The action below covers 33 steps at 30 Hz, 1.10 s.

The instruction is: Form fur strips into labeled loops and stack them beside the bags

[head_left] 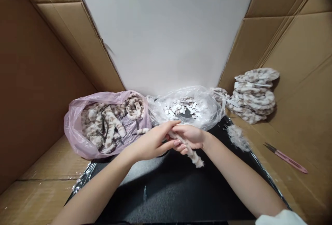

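So a fuzzy strip (193, 155) is being gripped by both the left hand (154, 142) and right hand (193, 136) over the counter's (207, 197) far half, loose end being angled toward the near edge. A bunch more fuzzy pieces (111, 121) are being kept in a pink bag (73, 128) at the far left corner, white tags (177, 108) in a clear bag (211, 116) along the far edge.

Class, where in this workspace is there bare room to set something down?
Free: the black surface between both forearms, nearer than the furry strip, save one pale mark; the cardboard left of it, nearer than the pink bag. Crowded: the far side, with that bag, clear bag and furry stack.
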Tool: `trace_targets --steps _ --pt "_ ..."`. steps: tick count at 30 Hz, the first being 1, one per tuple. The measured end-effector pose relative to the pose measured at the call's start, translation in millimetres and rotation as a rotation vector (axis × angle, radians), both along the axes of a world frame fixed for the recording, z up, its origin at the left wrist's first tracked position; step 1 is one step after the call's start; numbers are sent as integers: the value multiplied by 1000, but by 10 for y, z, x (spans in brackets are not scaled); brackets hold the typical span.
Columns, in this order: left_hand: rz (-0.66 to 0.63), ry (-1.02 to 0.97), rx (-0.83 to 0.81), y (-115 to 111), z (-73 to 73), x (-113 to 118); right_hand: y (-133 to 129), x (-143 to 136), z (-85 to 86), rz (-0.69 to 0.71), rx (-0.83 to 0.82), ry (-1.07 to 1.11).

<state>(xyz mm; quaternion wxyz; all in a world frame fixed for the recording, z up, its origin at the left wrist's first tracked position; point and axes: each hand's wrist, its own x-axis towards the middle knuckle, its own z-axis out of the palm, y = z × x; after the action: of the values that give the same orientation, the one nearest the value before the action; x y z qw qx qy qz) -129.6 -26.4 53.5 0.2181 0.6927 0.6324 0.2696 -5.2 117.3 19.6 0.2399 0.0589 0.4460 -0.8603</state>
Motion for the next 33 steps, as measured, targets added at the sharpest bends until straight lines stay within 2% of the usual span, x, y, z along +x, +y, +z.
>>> trace_targets --steps 3,7,12,16,21,24,26,28,30,33 --pt "24 7 -24 60 -88 -17 55 90 49 -24 234 73" --pt "132 125 10 52 -47 -279 221 283 177 -150 654 62" --pt "198 172 -13 19 22 -418 363 420 306 -307 840 213" --pt "180 24 -92 36 -29 -304 275 401 323 -391 960 380" --pt "47 -321 -162 82 -146 -43 52 341 287 -355 1152 504" --pt "58 -368 -182 86 -174 -5 42 335 292 -355 1116 544" --pt "87 -385 -201 72 -154 -46 146 368 316 -386 990 554" --pt "102 -434 -211 52 -110 -123 335 449 356 -474 840 571" --pt "89 -495 -206 32 -63 -225 575 582 413 -665 717 610" --pt "91 -536 -188 23 -30 -404 934 844 513 -1092 547 665"
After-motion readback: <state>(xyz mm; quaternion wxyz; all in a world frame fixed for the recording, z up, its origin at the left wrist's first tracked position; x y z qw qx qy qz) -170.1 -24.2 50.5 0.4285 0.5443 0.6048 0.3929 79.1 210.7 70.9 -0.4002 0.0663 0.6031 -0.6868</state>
